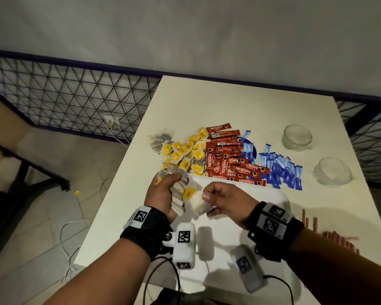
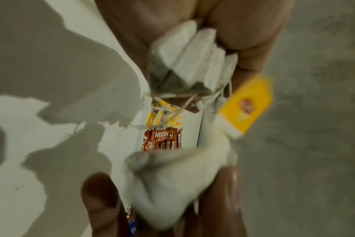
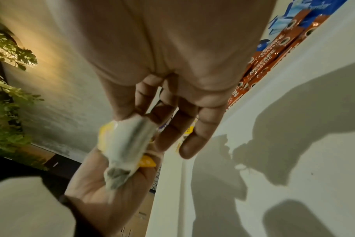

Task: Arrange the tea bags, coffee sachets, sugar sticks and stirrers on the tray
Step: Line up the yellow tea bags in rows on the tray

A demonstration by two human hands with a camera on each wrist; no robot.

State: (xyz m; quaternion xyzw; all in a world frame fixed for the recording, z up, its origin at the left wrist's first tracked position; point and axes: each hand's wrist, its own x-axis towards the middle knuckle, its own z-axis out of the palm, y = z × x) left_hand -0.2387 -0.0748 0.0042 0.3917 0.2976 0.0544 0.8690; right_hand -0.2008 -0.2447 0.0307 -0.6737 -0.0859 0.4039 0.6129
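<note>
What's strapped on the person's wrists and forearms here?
Bare forearms, no sleeves. Each wrist has a black strap: left strap, right strap, with white blocks carrying black-and-white square markers. A white camera unit hangs under each; black cables trail off.

**What's actually readable here**

Red coffee sachets (image 1: pixel 233 164) all say "NESCAFE CLASSIC"; that print shows in both wrist views too. One yellow tea bag tag (image 1: pixel 185 165) reads "TEA". The blue sugar sticks' (image 1: pixel 279 170) print is too small.

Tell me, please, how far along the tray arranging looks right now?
Early. Nothing lies on the white tray yet. The left hand grips a stack of tea bags; the right hand pinches one more. Tea bag pile, coffee sachets, sugar sticks and stirrers remain unsorted.
</note>
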